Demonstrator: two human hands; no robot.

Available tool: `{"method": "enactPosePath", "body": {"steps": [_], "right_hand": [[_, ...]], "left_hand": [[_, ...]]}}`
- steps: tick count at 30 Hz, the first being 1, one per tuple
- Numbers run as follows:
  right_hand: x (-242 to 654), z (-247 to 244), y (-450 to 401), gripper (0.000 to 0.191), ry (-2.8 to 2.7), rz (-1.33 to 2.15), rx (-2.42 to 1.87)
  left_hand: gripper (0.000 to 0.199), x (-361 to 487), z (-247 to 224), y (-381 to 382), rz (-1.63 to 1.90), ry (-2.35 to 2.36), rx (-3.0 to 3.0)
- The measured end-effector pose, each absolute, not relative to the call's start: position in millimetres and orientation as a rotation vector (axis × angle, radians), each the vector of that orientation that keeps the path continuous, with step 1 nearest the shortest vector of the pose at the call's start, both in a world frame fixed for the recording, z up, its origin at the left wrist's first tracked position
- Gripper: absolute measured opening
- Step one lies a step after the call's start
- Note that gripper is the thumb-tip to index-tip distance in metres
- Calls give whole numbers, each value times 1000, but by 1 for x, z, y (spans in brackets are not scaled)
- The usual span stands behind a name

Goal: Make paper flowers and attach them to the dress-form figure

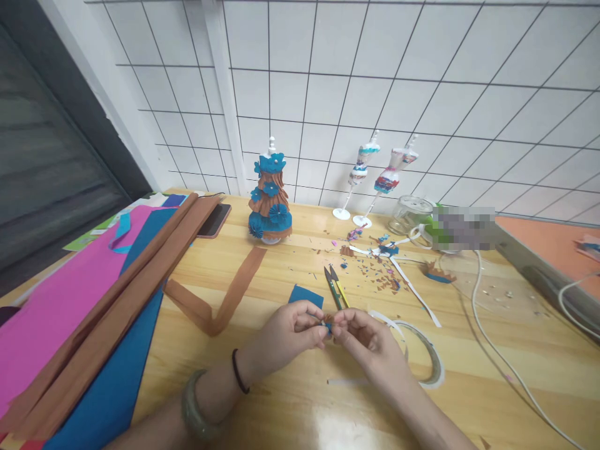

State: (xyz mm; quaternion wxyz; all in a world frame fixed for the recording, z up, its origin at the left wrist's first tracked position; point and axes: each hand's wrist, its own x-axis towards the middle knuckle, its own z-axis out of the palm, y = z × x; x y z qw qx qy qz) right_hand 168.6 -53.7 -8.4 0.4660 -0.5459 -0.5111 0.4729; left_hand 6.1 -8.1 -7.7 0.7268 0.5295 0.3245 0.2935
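My left hand (300,328) and my right hand (368,340) meet over the front of the wooden table. Between their fingertips they pinch a small blue and brown paper piece (329,325), its shape partly hidden by the fingers. Just beyond the left fingers lies a blue paper square (306,296). Thread snips (336,289) with yellow and green handles rest behind the hands, blades pointing away. A roll of white tape (438,362) lies beside my right wrist. Further back stands a mini dress form (270,194) in a blue and brown paper dress with flowers.
Two slim dress forms (359,172) stand by the tiled wall, near a glass jar (410,214). Paper scraps (389,278) litter the right middle. Brown paper rolls (117,312) and pink paper (60,294) cover the left. A white cable (497,347) runs along the right; a phone (214,221) lies left.
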Motion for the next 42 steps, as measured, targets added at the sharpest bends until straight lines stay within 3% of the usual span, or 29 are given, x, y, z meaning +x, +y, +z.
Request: {"method": "enactPosePath", "body": {"steps": [22,42], "right_hand": [[166,-7,-54,20,-1223,1190,-1296],[169,-12,-53,22,-1208,1283,-1284]], "left_hand": [[23,8,-6,-11,686,672,1216],[35,4,-5,-4,506,787,944]]}}
